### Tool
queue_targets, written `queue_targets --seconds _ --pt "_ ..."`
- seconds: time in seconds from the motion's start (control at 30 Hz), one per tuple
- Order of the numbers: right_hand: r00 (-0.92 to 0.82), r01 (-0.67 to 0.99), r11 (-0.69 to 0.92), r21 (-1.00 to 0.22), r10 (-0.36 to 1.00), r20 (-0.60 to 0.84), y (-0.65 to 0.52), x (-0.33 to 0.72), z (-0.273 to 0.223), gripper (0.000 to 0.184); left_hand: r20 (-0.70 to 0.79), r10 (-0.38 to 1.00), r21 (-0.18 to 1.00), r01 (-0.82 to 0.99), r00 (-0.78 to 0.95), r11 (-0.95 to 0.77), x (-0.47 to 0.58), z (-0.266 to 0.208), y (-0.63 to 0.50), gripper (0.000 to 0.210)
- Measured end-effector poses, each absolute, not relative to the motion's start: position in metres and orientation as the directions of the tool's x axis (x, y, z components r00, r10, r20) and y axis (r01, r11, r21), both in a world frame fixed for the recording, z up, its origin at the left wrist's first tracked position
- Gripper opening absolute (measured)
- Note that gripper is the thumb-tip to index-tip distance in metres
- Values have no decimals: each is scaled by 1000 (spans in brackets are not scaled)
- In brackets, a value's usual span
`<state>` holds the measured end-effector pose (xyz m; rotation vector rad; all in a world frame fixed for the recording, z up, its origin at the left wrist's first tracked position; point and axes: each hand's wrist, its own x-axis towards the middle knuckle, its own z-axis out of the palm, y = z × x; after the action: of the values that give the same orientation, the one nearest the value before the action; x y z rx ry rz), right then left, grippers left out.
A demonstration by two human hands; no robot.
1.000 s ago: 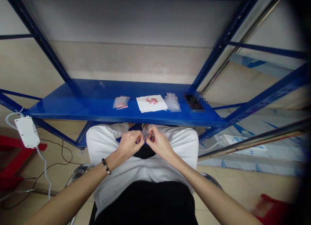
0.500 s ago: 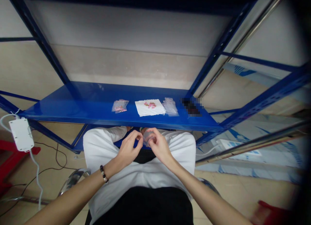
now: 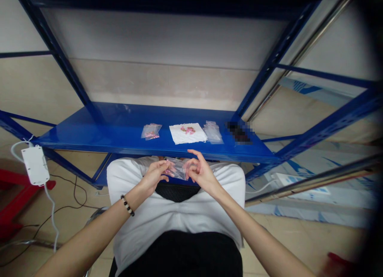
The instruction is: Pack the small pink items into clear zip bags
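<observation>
Both my hands hold a small clear plastic bag above my lap, just under the front edge of the blue shelf. My left hand pinches its left end; a beaded bracelet sits on that wrist. My right hand pinches the right end, its index finger raised. A few pink bits show inside the bag. On the shelf lie a filled small bag with pink pieces, a white sheet carrying pink pieces, and a stack of clear bags.
A dark blurred object lies at the shelf's right end. Blue rack posts rise on both sides. A white box with cables hangs at the left, above something red on the floor. A power strip lies at the right.
My hands moved apart and rose slightly, stretching the small bag flat between them; one second ago they were pressed together at its top. The view shifted a little.
</observation>
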<state>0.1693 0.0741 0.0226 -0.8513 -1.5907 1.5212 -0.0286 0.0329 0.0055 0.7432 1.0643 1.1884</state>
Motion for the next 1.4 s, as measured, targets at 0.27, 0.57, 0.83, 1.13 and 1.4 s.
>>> queue_targets --seconds 0.27,0.57,0.83,1.13,1.4 --pt "-357 -365 -296 -883 920 -160 66 165 18 41 -152 988 900 -416 -25 128 -21 8 32 34" --pt "-261 -295 -139 -945 963 -61 53 145 12 41 -62 997 928 -367 35 70 -13 10 24 42" --pt "-311 -306 -60 -950 950 41 56 152 16 32 307 952 948 97 -12 -304 -29 25 24 36" --pt "-321 -443 -185 -877 946 -37 58 148 8 32 177 983 983 -46 -49 -180 -24 12 30 37" --pt "-290 -524 -291 -800 945 -154 69 145 -4 50 64 997 980 -185 -34 -69 -21 2 34 40"
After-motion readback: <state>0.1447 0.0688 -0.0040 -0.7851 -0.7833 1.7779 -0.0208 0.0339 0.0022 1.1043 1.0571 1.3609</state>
